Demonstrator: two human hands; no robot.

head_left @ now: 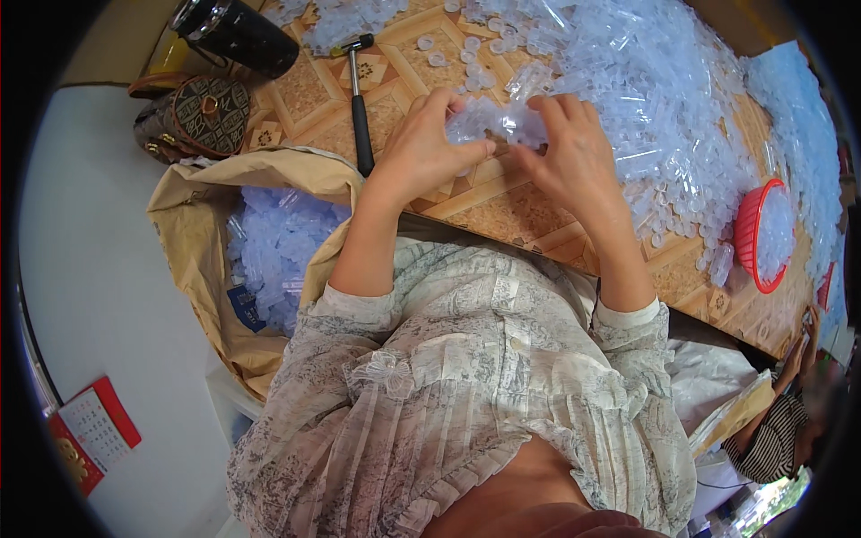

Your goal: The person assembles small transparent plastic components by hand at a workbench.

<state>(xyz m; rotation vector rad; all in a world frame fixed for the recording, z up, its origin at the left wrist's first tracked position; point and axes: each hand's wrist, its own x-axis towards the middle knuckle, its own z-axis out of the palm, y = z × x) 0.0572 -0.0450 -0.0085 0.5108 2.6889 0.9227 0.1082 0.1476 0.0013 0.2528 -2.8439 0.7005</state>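
- Between left hand (420,148) and right hand (574,157), clear pieces (489,117) form a crosswise bunch, near both.
- Fingers (560,109) of both curve around it; whether firmly closed, one cannot tell.

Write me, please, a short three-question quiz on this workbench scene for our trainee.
1. True or false: the left hand and right hand both touch translucent plastic pieces.
2. Which tool lies on the patterned tabletop, just left of the left hand?
3. What colour is the plastic basket: (a) green, (b) red, (c) yellow?

Key: 1. True. 2. A black-handled hammer. 3. (b).
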